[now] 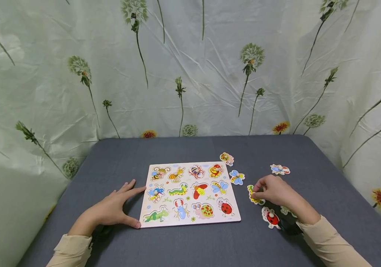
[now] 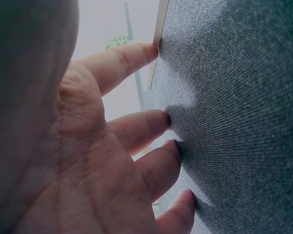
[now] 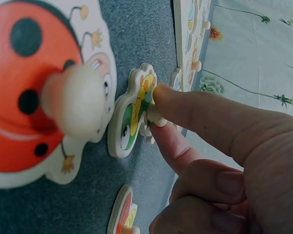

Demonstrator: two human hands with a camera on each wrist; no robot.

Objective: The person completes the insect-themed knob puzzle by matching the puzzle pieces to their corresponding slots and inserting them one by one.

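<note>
The wooden peg puzzle board (image 1: 210, 220) with pictures of insects and other small creatures lies flat on the dark grey table. At its left edge rests my left hand (image 1: 115, 205), fingers spread, with the thumb near the lower corner. In the left wrist view one fingertip (image 2: 149, 51) touches the board's side, and the other fingertips meet the cloth. Right of the board, my right hand (image 1: 275, 191) pinches the small knob (image 3: 155, 115) of a green and yellow caterpillar puzzle piece (image 3: 128, 124) between thumb and index finger.
A ladybug piece (image 1: 271, 218) lies near my right wrist, beside another piece (image 1: 287, 211) partly hidden by the forearm. Farther back are a snail piece (image 1: 227, 158), a blue-winged insect piece (image 1: 237, 177) and a blue and red piece (image 1: 280, 170). A dandelion-print curtain (image 1: 210, 92) hangs behind.
</note>
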